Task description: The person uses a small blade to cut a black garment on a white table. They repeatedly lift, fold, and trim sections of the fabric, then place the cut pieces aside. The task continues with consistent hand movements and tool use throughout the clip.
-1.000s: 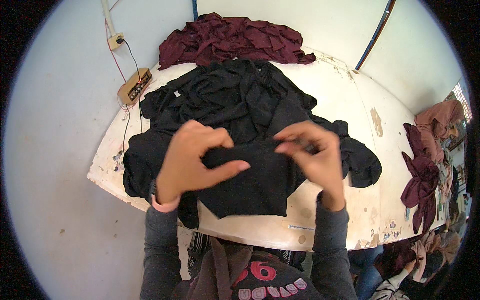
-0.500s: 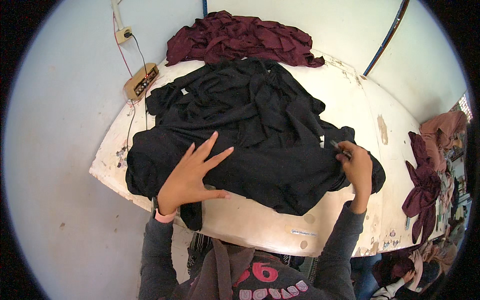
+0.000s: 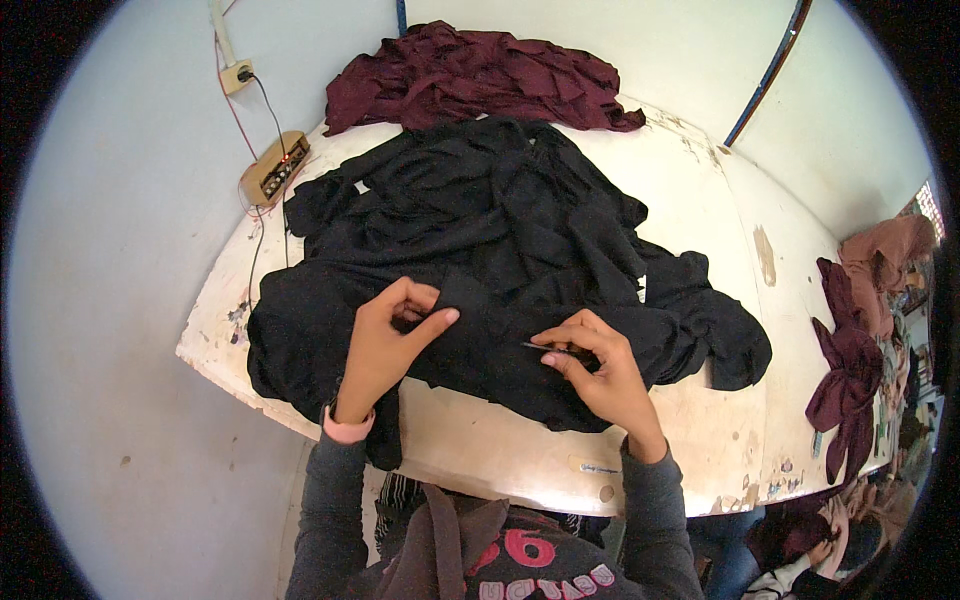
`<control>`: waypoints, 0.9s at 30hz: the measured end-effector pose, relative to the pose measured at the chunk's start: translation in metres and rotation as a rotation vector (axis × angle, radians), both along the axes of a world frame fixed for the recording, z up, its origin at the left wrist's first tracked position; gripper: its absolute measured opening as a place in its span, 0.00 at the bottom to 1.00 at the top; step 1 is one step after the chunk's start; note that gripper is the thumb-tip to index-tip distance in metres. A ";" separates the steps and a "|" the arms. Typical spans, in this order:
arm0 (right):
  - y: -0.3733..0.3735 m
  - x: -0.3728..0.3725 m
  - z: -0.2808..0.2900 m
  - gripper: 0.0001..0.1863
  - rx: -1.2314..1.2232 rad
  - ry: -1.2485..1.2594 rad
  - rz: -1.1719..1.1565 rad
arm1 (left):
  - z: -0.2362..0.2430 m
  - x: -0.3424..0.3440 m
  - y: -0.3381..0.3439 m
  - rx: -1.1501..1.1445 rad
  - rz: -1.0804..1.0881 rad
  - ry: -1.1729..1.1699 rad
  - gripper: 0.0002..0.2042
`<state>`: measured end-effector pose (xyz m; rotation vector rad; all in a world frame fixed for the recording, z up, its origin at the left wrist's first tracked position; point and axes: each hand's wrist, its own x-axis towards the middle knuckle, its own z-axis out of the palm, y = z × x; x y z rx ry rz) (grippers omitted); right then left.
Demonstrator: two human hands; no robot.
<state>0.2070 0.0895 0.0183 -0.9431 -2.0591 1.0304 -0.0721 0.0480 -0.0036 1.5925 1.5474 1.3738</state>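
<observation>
A heap of black cloth (image 3: 420, 225), which looks like garments, spreads over the middle of the table. Along its near part, my left hand (image 3: 383, 340) pinches a raised fold of the black cloth between thumb and fingers. My right hand (image 3: 603, 372) is closed around a small dark metal tool (image 3: 533, 346) that looks like thread snips. Its thin tip points left toward the pinched fold, close over the cloth. Most of the tool is hidden by my fingers.
Maroon cloth (image 3: 470, 80) is piled at the table's far edge. A brown box with wires (image 3: 277, 168) stands at the left by the wall. More maroon cloth (image 3: 845, 385) hangs at the right edge of the pale table (image 3: 700, 435). Another person's hand (image 3: 822, 550) shows lower right.
My left hand has gone from spread fingers to pinching the black cloth. My right hand, with the snips, has moved left from the heap's right side to its near middle.
</observation>
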 end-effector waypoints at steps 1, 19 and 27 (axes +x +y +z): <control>-0.002 -0.002 -0.004 0.15 -0.088 0.108 -0.021 | -0.003 0.000 -0.006 0.023 -0.051 -0.156 0.11; -0.048 -0.060 -0.020 0.04 1.337 -0.221 0.014 | 0.002 -0.001 -0.052 -0.221 -0.093 -0.158 0.13; -0.047 -0.031 -0.001 0.16 0.054 0.155 -0.028 | 0.001 0.020 -0.055 -0.198 -0.130 -0.561 0.12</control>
